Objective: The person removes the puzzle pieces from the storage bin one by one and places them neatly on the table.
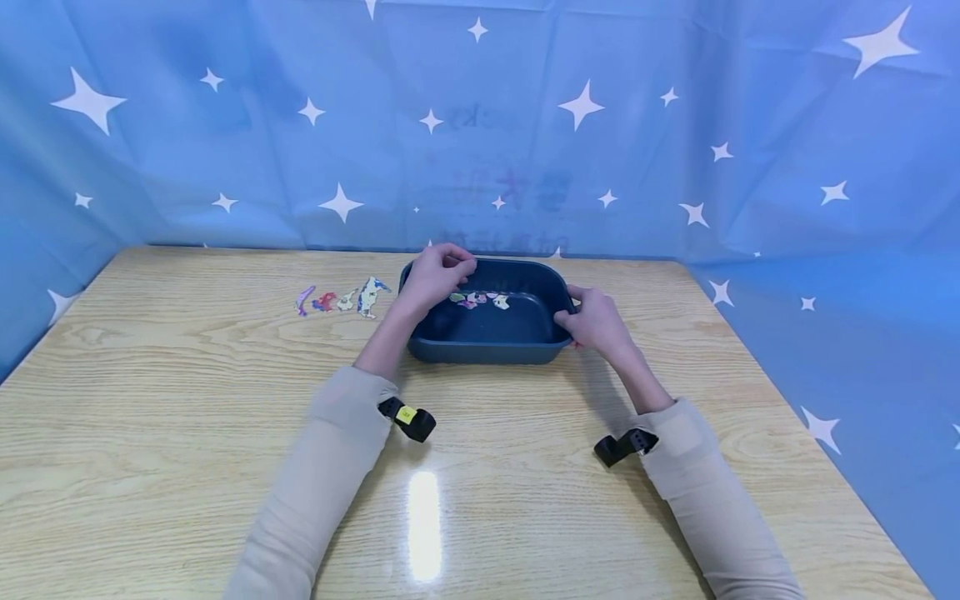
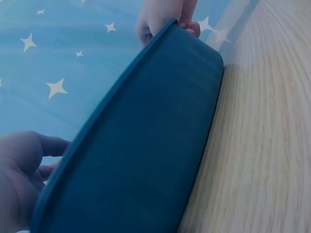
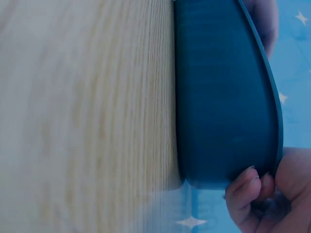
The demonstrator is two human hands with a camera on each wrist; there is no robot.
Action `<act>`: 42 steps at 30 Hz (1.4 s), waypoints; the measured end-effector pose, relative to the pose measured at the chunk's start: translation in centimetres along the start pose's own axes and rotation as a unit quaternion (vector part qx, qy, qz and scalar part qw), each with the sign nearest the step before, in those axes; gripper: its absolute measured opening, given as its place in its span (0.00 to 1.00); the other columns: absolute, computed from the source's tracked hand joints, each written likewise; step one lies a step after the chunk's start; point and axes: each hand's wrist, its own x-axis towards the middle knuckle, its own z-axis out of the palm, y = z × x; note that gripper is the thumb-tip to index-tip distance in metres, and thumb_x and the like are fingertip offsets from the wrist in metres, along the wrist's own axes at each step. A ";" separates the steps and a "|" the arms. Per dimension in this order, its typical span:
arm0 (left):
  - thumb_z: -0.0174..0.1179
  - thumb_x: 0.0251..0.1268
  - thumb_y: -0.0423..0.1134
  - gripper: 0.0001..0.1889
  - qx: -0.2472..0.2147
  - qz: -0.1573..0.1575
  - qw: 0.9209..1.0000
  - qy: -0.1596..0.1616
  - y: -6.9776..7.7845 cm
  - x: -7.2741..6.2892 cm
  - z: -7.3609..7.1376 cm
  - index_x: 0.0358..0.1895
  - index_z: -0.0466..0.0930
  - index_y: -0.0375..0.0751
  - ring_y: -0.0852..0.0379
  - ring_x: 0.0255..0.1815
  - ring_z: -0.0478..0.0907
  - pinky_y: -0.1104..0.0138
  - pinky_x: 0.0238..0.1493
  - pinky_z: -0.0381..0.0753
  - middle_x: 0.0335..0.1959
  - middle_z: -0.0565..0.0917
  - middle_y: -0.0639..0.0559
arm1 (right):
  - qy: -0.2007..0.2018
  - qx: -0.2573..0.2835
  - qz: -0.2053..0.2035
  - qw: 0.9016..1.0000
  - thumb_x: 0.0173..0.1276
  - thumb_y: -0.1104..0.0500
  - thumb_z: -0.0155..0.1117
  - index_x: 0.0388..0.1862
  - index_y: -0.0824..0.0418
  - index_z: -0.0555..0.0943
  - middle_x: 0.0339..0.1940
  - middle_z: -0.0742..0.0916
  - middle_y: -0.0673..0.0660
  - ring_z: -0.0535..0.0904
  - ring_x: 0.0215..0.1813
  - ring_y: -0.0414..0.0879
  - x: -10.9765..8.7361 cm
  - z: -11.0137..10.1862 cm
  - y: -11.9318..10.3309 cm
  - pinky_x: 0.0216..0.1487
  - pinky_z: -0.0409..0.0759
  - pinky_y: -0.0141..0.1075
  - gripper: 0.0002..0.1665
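A dark blue plastic basin (image 1: pixel 487 354) stands on the table, with several small colourful animal-shaped cutouts (image 1: pixel 501 302) lying inside it. My right hand (image 1: pixel 596 321) grips the basin's right end, thumb over the rim and fingers curled against the outer wall, as the right wrist view also shows. My left hand (image 1: pixel 435 275) is above the basin's left part with bent fingers. In the left wrist view, the basin's rim (image 2: pixel 104 104) hides the left fingertips, so whether they hold anything is unclear.
To the left of the basin, several cutouts lie in a row on the wooden table (image 1: pixel 187 400), among them a penguin-like one (image 1: pixel 370 297) and a red one (image 1: pixel 324 302). A blue curtain (image 1: pixel 510 150) with white stars hangs behind the table and along its sides.
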 end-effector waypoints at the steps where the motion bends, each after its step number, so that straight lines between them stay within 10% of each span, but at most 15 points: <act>1: 0.56 0.78 0.39 0.12 0.007 -0.001 1.000 -0.001 0.0 0.1 0.1 0.54 0.80 0.34 0.37 0.55 0.78 0.48 0.57 0.78 0.50 0.80 0.38 | 0.000 -0.001 0.000 1.000 0.75 0.61 0.54 0.79 0.68 0.59 0.14 0.81 0.60 0.83 0.22 0.59 0.0 0.0 0.0 0.24 0.80 0.42 0.36; 11: 0.50 0.78 0.32 0.13 0.117 -0.011 0.993 0.021 -1.4 0.9 0.1 0.56 0.82 0.32 0.46 0.48 0.77 0.59 0.46 0.76 0.54 0.81 0.39 | 0.002 0.002 0.001 1.000 0.75 0.61 0.54 0.79 0.68 0.59 0.13 0.79 0.59 0.82 0.22 0.60 0.0 0.0 -0.2 0.20 0.74 0.36 0.36; 20: 0.46 0.70 0.26 0.19 0.195 -0.048 0.979 -0.025 -1.7 0.7 0.2 0.57 0.82 0.35 0.47 0.59 0.75 0.56 0.61 0.74 0.55 0.82 0.42 | 0.001 0.006 0.003 1.000 0.75 0.61 0.54 0.79 0.68 0.59 0.12 0.78 0.56 0.82 0.22 0.60 0.0 0.1 -0.3 0.22 0.78 0.39 0.36; 42: 0.68 0.67 0.35 0.07 0.283 -0.073 0.955 -0.049 -2.1 0.9 1.1 0.45 0.85 0.38 0.48 0.47 0.79 0.57 0.50 0.80 0.50 0.83 0.44 | 0.003 0.009 -0.001 1.000 0.74 0.63 0.54 0.78 0.69 0.60 0.11 0.78 0.56 0.82 0.21 0.58 -0.2 -0.1 -0.1 0.26 0.82 0.44 0.36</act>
